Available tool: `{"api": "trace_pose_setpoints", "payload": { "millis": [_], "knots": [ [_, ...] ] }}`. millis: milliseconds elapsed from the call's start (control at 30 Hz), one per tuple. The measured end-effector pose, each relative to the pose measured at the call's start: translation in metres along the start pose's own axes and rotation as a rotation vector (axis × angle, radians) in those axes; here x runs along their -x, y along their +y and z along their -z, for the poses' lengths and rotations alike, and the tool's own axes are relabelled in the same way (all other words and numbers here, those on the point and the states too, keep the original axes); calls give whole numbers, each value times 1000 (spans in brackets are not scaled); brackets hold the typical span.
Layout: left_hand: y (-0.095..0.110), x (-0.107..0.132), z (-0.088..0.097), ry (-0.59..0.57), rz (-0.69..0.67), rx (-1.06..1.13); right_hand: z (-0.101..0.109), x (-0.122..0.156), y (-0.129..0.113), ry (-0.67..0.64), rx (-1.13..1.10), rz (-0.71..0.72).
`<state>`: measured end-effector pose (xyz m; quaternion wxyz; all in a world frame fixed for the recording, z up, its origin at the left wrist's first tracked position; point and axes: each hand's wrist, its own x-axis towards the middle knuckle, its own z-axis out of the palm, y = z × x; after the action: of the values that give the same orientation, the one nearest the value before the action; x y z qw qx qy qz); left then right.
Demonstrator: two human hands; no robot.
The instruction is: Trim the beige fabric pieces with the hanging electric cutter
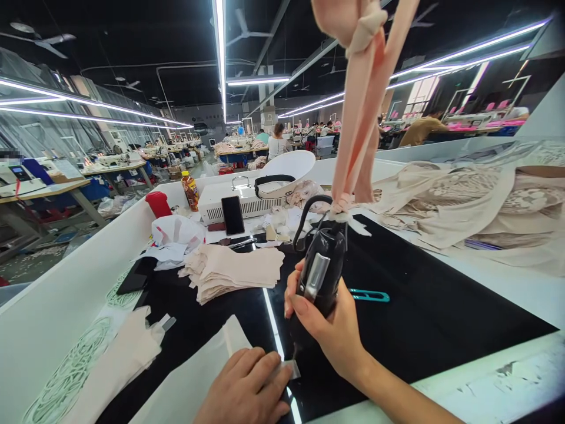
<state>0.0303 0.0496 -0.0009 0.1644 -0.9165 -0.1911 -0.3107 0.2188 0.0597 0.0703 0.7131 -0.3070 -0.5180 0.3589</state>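
My right hand (pixel 329 330) is wrapped around a black hand-held electric tool (pixel 324 265) with a silver metal lever, held upright over the black mat (pixel 424 294). A black cord loops from its top, and knotted peach fabric strips (pixel 359 112) hold it from above. My left hand (pixel 249 386) lies with fingers extended on a pale, sheer fabric piece (pixel 198 365), pressing it to the mat. From beneath its fingers a small clear strip (pixel 291 369) sticks out. The tool's lower end is dark and hard to make out.
Teal thread snips (pixel 371 295) lie right of the tool. Stacked beige pieces (pixel 238 268), a phone (pixel 232 215), a white ventilated box (pixel 220 203) and a bottle (pixel 189 189) stand beyond. Beige garments (pixel 468 200) heap at right; green cord coils (pixel 70 371) lie left. People work behind.
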Motion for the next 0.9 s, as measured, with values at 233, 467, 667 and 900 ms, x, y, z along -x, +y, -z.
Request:
{"api": "trace_pose_setpoints", "payload": {
  "millis": [233,467,667,900],
  "knots": [
    [-1,-4,0,16,-9,-10,-6,1,-4,-5,-5,-18],
    [-2,-3,3,15,-11,-10,-1,4,-3,6,65,-26],
    [-2,-2,2,17,-16,-13,0,4,-6,1,45,-28],
    [-2,2,1,9,-18,-4,-3,5,-3,13,63,-3]
  ]
}}
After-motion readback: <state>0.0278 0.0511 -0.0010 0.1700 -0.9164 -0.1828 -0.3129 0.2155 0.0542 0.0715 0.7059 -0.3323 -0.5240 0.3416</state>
